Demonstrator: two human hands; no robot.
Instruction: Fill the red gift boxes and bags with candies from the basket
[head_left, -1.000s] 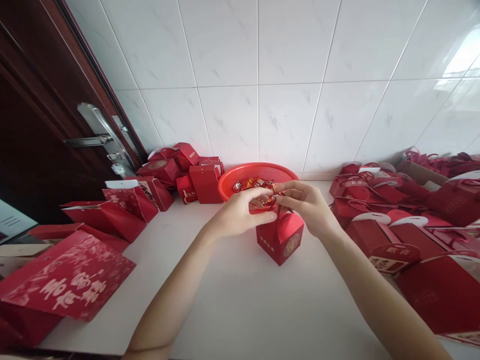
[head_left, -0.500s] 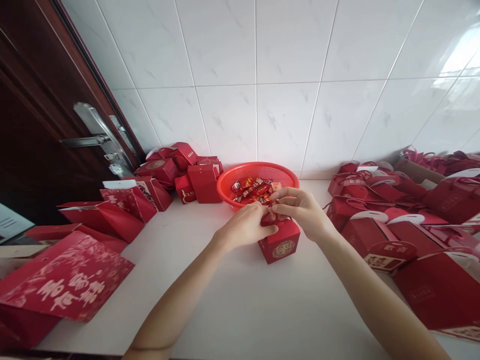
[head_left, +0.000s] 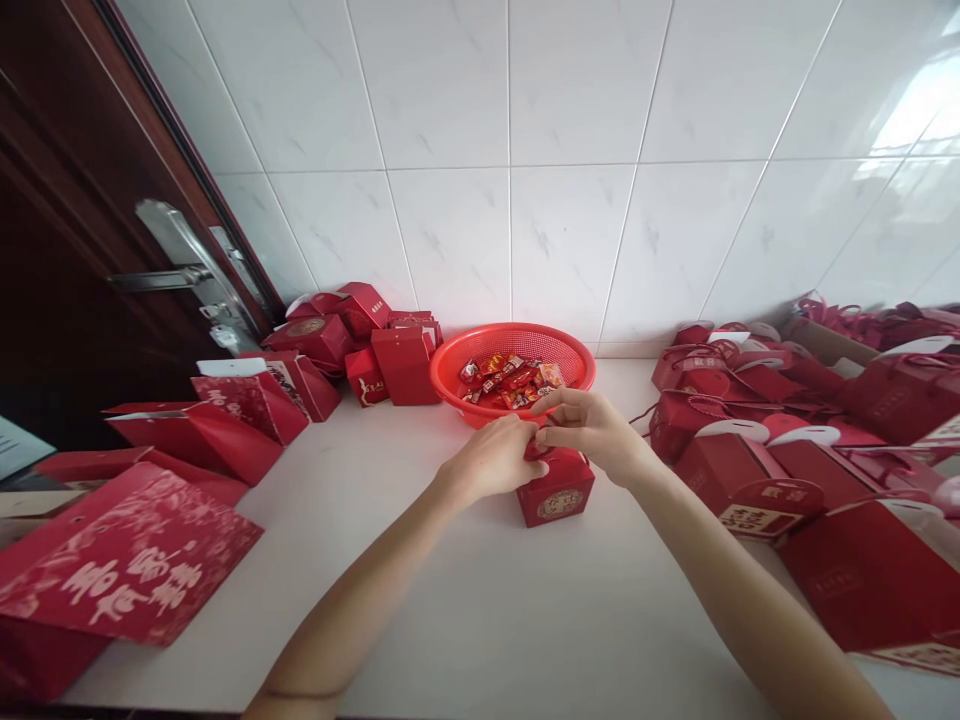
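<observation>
A small red gift box (head_left: 555, 496) with a round gold emblem on its front stands on the white tabletop. My left hand (head_left: 496, 458) is closed at the left of the box's top, its thumb stretched over the upper edge. On the opposite side, my right hand (head_left: 589, 432) pinches at the top, its fingertips meeting those of the left. The exact part between the fingers is mostly hidden by them. Just behind the hands sits a red plastic basket (head_left: 448, 355) holding several wrapped candies (head_left: 517, 380).
Red paper gift bags (head_left: 169, 550) line the table's left side. Several red boxes (head_left: 315, 340) are grouped at the back left. Many handled red boxes (head_left: 739, 475) crowd the right side. A tiled wall (head_left: 450, 230) rises behind, with a dark door (head_left: 67, 200) at left.
Both hands have come slightly lower, closer over the box's top. The gift box has turned a little, its emblem now facing me more squarely. The whole view has shifted slightly.
</observation>
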